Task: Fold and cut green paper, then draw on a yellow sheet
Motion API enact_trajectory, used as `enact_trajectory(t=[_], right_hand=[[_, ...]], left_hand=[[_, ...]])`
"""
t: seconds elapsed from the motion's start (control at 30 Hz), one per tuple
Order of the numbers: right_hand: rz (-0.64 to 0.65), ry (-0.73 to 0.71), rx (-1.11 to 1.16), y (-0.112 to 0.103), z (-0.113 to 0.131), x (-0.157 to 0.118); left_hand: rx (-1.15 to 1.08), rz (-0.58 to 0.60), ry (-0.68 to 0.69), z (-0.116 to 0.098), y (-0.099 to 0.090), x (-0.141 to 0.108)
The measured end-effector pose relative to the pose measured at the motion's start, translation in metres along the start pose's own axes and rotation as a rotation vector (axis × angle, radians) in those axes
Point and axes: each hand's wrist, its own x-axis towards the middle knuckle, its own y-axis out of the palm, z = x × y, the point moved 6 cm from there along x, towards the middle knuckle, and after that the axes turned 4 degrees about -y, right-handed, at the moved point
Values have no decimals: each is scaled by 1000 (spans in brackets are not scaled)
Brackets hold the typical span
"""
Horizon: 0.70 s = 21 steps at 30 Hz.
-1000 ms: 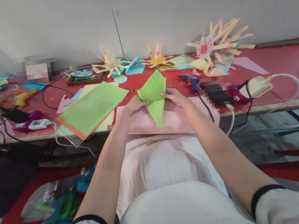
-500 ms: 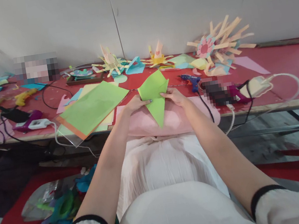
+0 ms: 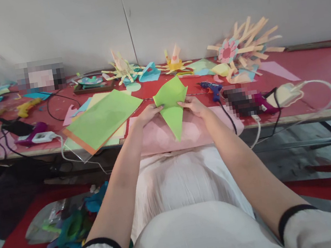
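Counted one folded green paper (image 3: 172, 105), one big green sheet (image 3: 105, 119), two cone-topped paper figures (image 3: 125, 73) (image 3: 175, 61), one pink paper flower (image 3: 228, 51), one blue glue gun (image 3: 212, 87), one yellow glue gun (image 3: 29, 107). Was one dark tray (image 3: 80, 90).

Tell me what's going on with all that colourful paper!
A person is holding a folded piece of bright green paper with both hands, the left hand on one side and the right hand on the other. It is wide at the top and comes to a point at the bottom. Beside it, a flat green sheet lies on top of other coloured papers on the red table. A blue glue gun lies to the right, and paper crafts stand near the wall.
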Motion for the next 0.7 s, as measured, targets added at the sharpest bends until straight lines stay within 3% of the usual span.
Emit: enact_trajectory(t=[0.43,0.7], right_hand=[[57,2,-15,2,-1,-2],[15,24,-51,0,2,-4]], left_hand=[[-23,30,-35,-4,2,-3],[37,-16,-35,-2,-3,-3]])
